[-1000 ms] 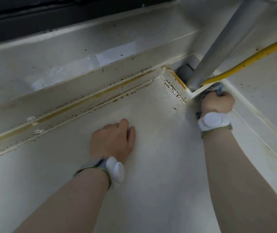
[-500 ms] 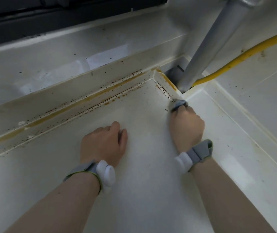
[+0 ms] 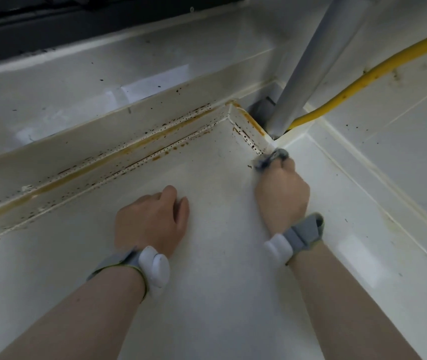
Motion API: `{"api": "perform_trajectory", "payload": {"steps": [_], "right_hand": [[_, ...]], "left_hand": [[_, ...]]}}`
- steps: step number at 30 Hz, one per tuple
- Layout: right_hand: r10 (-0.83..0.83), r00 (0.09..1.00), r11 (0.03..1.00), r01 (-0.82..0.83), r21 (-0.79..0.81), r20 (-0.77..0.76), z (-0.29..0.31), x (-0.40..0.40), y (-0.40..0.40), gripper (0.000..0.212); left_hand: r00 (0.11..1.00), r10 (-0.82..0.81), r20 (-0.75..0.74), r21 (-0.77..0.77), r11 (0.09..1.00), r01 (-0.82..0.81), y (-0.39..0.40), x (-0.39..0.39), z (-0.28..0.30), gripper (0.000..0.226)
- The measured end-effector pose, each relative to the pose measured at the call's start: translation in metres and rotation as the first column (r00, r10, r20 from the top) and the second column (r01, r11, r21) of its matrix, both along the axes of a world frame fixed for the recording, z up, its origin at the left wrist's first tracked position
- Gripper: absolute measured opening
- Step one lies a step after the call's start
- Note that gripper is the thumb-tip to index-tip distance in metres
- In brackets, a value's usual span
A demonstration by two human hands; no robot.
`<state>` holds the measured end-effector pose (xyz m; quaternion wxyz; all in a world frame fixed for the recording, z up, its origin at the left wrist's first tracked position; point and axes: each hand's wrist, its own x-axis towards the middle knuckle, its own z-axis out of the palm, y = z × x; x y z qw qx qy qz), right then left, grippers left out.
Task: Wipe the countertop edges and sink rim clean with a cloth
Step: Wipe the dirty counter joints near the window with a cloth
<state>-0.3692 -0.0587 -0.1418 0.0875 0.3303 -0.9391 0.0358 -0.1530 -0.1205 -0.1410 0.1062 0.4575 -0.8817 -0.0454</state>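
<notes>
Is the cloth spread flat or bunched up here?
Bunched up: the cloth shows only as a small grey wad protruding from the right hand, against the stained edge.

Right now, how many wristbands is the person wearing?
2. One wristband is on the left wrist, below the left hand; the other wristband is on the right wrist. None look hidden.
</notes>
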Motion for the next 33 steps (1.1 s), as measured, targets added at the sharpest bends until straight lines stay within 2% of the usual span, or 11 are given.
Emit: {"api": "perform_trajectory", "payload": {"steps": [2,3,6,13,15,19,21,24,27,30,33], "right_hand": [[0.137,0.989,0.988,-0.131,0.083,-0.064,-0.003,0.005,0.017,0.027],[0.130,0.987,0.988,-0.121,0.100,-0.091,-0.003,-0.004,0.019,0.025],[-0.148,0.989,0.989,0.148,0.005,-0.011,0.003,-0.053,0.010,0.028],[-0.218,0.964,0.974,0.225,-0.031,0.153,0.012,-0.074,-0.022,0.028],[-0.186,0.976,0.982,0.189,-0.013,0.114,0.012,-0.053,-0.018,0.030],[0.112,0.994,0.994,-0.112,0.001,0.002,0.007,0.012,0.015,0.026],[0.190,0.979,0.981,-0.185,0.063,-0.079,0.009,0.019,0.027,0.021],[0.162,0.985,0.969,-0.148,0.199,-0.059,0.016,0.015,0.016,0.019],[0.040,0.990,0.981,-0.012,0.196,-0.139,0.024,0.024,-0.015,0.025],[0.089,0.992,0.974,-0.105,0.199,0.091,0.020,0.029,-0.051,0.024],[0.026,0.996,0.985,-0.040,0.166,0.087,0.021,0.033,-0.082,0.031]], "left_hand": [[1.000,0.000,-0.007,0.005,1.000,0.000,0.000,0.001,0.000,0.031],[1.000,0.002,-0.010,0.009,1.000,-0.002,0.000,0.000,0.000,0.031],[1.000,0.007,-0.023,0.022,1.000,-0.006,0.000,0.001,-0.001,0.032],[1.000,0.004,0.000,-0.004,1.000,-0.004,-0.001,0.001,0.001,0.031],[1.000,0.006,-0.009,-0.012,1.000,-0.006,-0.002,0.001,0.001,0.031],[1.000,0.003,-0.010,-0.019,1.000,-0.003,-0.001,0.001,-0.002,0.031],[1.000,0.000,-0.013,-0.026,1.000,0.000,-0.001,0.002,-0.003,0.031],[1.000,-0.003,0.000,-0.023,1.000,0.003,-0.002,0.001,-0.004,0.030],[1.000,-0.001,-0.019,-0.033,0.999,0.000,-0.002,0.001,-0.004,0.031],[1.000,-0.003,-0.024,-0.027,1.000,0.003,-0.002,0.001,-0.005,0.031],[1.000,0.000,-0.027,-0.033,0.999,-0.001,-0.002,0.003,-0.004,0.031]]}}
